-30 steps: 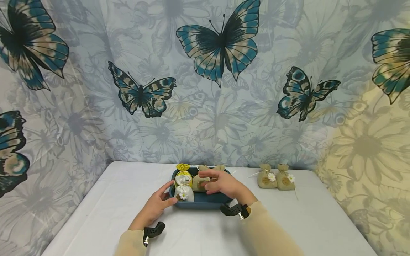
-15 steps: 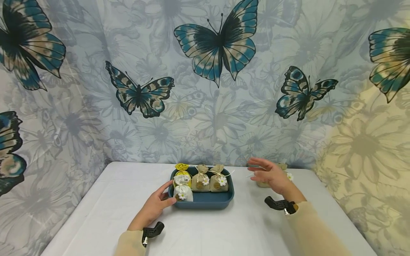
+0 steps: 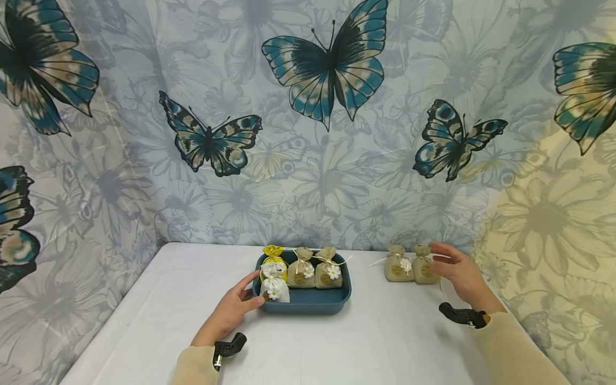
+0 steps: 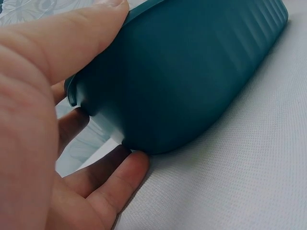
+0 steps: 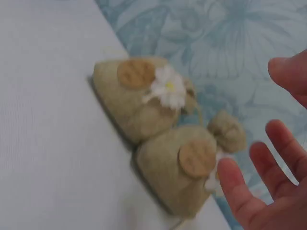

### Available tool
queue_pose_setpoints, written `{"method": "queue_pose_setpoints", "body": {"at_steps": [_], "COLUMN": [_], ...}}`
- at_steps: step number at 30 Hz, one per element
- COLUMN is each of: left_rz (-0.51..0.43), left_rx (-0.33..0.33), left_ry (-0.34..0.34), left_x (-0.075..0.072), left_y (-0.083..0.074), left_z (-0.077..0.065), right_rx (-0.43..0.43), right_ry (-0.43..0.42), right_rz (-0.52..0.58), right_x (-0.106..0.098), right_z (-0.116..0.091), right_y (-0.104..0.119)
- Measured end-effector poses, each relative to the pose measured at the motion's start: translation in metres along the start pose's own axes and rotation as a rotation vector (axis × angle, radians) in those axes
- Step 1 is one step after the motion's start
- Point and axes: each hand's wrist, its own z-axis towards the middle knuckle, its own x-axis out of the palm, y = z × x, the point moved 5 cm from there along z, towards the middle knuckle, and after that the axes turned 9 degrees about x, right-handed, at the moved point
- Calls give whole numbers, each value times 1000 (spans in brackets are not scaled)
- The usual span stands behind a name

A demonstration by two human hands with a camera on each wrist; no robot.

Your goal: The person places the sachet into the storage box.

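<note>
My left hand holds the left end of a dark blue tray, its thumb by the near corner. In the left wrist view the thumb lies at the rim of the tray and the fingertips touch its outer wall. My right hand is beside the rightmost burlap pouch. In the right wrist view its fingers are spread around the neck end of that pouch; one fingertip overlaps its daisy, and I cannot tell whether it touches. Another burlap pouch with a white daisy stands against its left side.
Inside the tray stand a white pouch, a yellow pouch partly hidden behind it, and two burlap pouches, one in the middle and one at right. A butterfly-print cloth hangs behind the white table.
My right hand has moved from above the tray, across the two outside pouches, to the right side of the rightmost one. My left hand has stayed on the tray.
</note>
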Motion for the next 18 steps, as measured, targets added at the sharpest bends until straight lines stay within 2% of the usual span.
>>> {"method": "queue_pose_setpoints", "body": {"at_steps": [2,6,12,18], "left_rz": [1,5,1,-31], "left_rx": [3,3,-5,-5], "left_ry": [7,17,15,17], "left_x": [0,0,0,0], "left_y": [2,4,5,2], "left_z": [0,1,2,1], "right_rx": [45,131,202,211], "right_ry": [-43,-37,-10,4], "right_rz": [-116,-224,-321,-354], "right_x": [-5,-5,-1,1], "right_z": [0,1,1,4], "right_y": [-6,-21,-37,-39]}}
